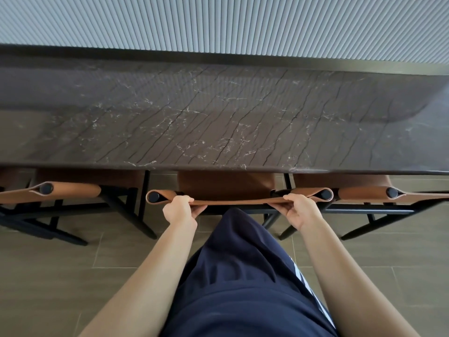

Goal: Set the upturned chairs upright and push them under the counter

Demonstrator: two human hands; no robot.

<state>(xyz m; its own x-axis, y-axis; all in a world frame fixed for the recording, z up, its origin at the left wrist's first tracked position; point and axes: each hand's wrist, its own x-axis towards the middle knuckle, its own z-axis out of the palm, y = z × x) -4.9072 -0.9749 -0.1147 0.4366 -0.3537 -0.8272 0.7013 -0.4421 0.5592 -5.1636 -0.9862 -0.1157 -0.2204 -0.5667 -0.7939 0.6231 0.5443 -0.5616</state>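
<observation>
Dark veined stone formed the counter [218, 113] across the upper view, with a pale ribbed wall [218, 23] behind it and a tiled floor [48, 263] below.

Left of the grip, the left chair [73, 189] stood upright on its black legs. Its tan seat reached under the counter edge, though its frame looked slightly askew to the counter.

The left hand [181, 210] held the leather back strap [238, 202] of the middle chair [226, 183], fingers curled round it just inside the left post. The right hand [300, 210] gripped the same strap near the right post, closed round it in the same way. Between the hands the strap sagged a little. Beyond the grip, the seat lay partly beneath the counter edge.

Right of the grip, the right chair [359, 192] stood upright just beside the held one, its seat also under the edge.

By my reading, the righting was done for all three chairs. What remained was the last of the push on the middle chair, and perhaps squaring the left one. Whether more chairs waited out of view could not be told.
</observation>
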